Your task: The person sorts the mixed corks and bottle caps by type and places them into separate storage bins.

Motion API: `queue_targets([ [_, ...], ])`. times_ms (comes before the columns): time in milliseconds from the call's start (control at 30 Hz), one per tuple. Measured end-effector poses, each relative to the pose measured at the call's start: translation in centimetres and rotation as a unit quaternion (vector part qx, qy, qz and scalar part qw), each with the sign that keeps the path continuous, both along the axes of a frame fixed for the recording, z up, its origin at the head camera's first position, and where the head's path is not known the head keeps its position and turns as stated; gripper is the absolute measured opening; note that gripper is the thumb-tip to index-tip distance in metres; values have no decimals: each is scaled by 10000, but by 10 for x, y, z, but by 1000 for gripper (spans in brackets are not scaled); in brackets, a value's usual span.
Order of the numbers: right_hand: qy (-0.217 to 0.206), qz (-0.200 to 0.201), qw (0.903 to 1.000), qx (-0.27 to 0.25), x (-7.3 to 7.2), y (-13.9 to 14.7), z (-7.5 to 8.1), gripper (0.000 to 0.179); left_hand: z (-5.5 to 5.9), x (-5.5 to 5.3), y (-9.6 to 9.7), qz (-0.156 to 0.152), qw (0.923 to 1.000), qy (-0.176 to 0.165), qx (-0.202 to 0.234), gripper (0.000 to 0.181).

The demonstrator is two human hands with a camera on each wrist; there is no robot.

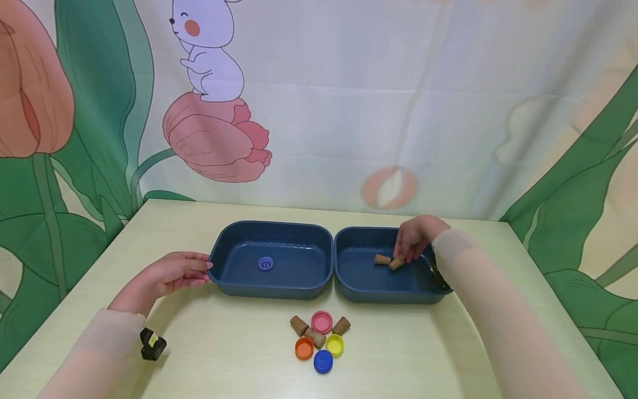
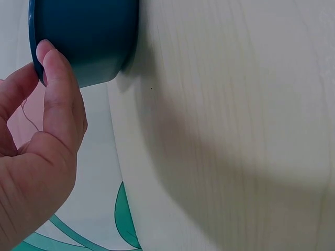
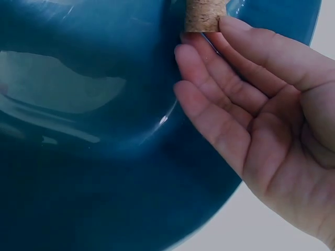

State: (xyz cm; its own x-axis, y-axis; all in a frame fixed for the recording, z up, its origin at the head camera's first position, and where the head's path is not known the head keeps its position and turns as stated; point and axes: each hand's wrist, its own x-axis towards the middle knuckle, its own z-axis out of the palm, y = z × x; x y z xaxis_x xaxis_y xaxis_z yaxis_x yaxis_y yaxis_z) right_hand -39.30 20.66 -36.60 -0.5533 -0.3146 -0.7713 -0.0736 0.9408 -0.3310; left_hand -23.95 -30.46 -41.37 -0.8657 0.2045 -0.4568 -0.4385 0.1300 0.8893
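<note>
Partly cropped cork [image 3: 205, 16], right fingers [image 3: 261, 46] pinching

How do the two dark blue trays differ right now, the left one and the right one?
The left tray holds one purple cap; the right tray has two corks in it. The left hand grips the left tray's rim, while the right hand reaches inside the right tray, pinching one cork. Both have rounded corners and stand on the table.
</note>
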Motion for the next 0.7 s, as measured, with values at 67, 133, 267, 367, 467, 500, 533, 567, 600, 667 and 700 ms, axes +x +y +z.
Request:
queue_targets([
  [67, -26, -9, 10000, 4, -1, -1, -2, 22, 0, 0, 0, -6, 10000, 3, -11, 16],
  [133, -34, 31, 10000, 11, -1, -1, -3, 22, 1, 0, 0, -10, 10000, 7, -32, 17],
  [267, -52, 42, 10000, 62, -2, -2, -6, 22, 1, 0, 1, -7, 10000, -4, -57, 20],
  [367, -40, 8, 9999, 102, -2, -2, -7, 21, 0, -1, 1, -2, 10000, -10, -61, 19],
  [467, 8, 42, 9999, 115, -2, -2, -7, 21, 0, -1, 1, 1, 10000, -11, -52, 18],
  [500, 23, 48, 9999, 125, -1, -3, -7, 21, 0, -1, 0, -2, 10000, -6, -52, 18],
  [533, 35, 65, 9999, 130, -1, -3, -7, 21, 0, -1, 0, -8, 10000, 1, -52, 18],
  [567, 43, 71, 9999, 133, -1, -3, -7, 22, 0, -1, 0, -10, 10000, 6, -45, 17],
  [600, 58, 75, 9999, 138, -1, -3, -7, 22, 0, -1, 0, -15, 10000, 11, -41, 17],
  [667, 74, 59, 9998, 161, 0, -4, -7, 22, 0, 0, 0, -17, 10000, 14, -27, 16],
  [700, 87, 45, 9998, 167, 0, -4, -7, 22, 0, 0, 0, -16, 10000, 14, -22, 15],
])
